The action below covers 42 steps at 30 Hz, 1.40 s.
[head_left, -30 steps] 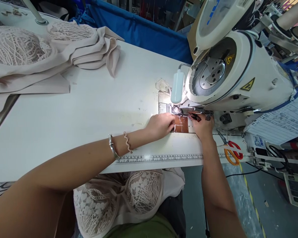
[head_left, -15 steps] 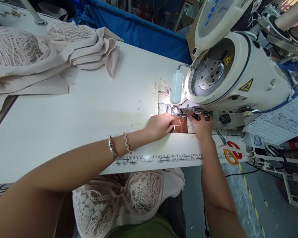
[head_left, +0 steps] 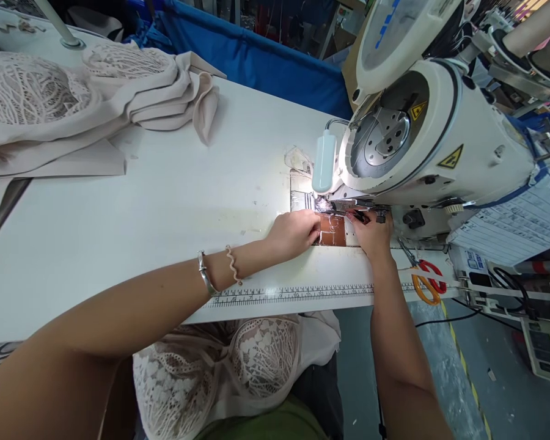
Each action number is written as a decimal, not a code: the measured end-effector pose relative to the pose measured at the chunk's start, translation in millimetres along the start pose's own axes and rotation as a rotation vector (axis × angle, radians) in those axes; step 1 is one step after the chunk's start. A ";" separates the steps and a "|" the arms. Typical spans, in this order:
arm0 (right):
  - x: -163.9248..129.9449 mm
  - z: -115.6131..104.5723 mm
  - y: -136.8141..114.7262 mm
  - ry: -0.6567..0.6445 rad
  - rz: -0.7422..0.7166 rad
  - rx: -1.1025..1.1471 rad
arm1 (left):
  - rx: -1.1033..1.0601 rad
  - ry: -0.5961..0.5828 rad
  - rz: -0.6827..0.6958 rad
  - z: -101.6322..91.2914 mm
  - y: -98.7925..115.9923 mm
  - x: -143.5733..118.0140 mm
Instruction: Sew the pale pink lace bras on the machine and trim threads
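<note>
Brown patch (head_left: 333,230) lies under the sewing machine (head_left: 421,134) needle, pinched between both hands: left hand (head_left: 296,232) fingers curled flat on its edge, right hand (head_left: 371,235) fingers bunched, gripping small black snips (head_left: 360,215). Lace garments (head_left: 73,98) pile on the white table (head_left: 165,201).

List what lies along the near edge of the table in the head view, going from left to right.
Bangle on the left wrist → printed ruler strip on the table edge → left hand → brown patch under the needle → right hand → red and orange scissors.
</note>
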State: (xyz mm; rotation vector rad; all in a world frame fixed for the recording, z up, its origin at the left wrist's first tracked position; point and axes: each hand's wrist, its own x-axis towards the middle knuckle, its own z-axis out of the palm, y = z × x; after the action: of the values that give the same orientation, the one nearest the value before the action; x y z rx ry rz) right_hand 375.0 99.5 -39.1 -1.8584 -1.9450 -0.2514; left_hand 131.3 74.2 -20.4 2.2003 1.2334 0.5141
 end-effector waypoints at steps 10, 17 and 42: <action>2.5 2.4 -3.4 0.003 -0.025 -0.041 | 0.014 0.003 0.003 0.9 -0.8 -0.3; 3.7 5.6 -3.9 0.027 -0.059 -0.086 | 0.008 0.003 0.002 1.9 -0.6 0.2; 4.4 7.6 -0.4 0.007 -0.001 -0.018 | 0.016 0.020 0.012 2.5 -1.9 0.7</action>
State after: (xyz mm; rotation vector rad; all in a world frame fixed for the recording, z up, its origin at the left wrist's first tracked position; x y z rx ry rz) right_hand 373.1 106.6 -43.9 -1.8657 -1.9452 -0.2754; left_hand 131.9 74.9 -23.5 2.2222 1.2389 0.5337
